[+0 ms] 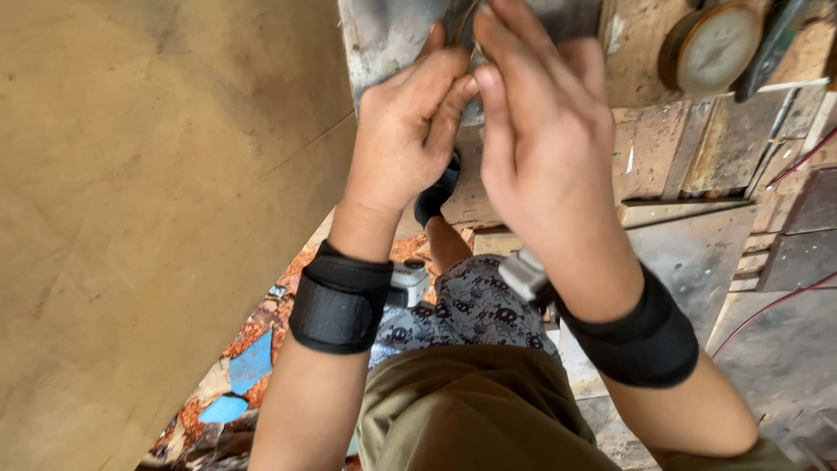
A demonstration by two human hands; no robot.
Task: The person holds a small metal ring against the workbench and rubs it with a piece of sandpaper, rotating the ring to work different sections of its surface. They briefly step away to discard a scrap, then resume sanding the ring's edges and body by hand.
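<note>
My left hand [410,131] and my right hand [540,131] are raised together at the top middle of the view, both with black wrist bands. Their fingers pinch a thin dark metal piece [459,19] against a grey metal plate [388,35] that runs off the top edge. My fingers hide most of the piece. Below the hands are my olive shirt [453,410], my patterned shorts [471,305] and a black sandal [433,196].
A large tan plywood sheet [148,218] fills the left half. A round dial gauge [711,44] sits at the upper right above stacked grey metal plates [697,253]. Red wires [785,301] cross the plates. Patterned orange and blue matting [248,358] lies lower left.
</note>
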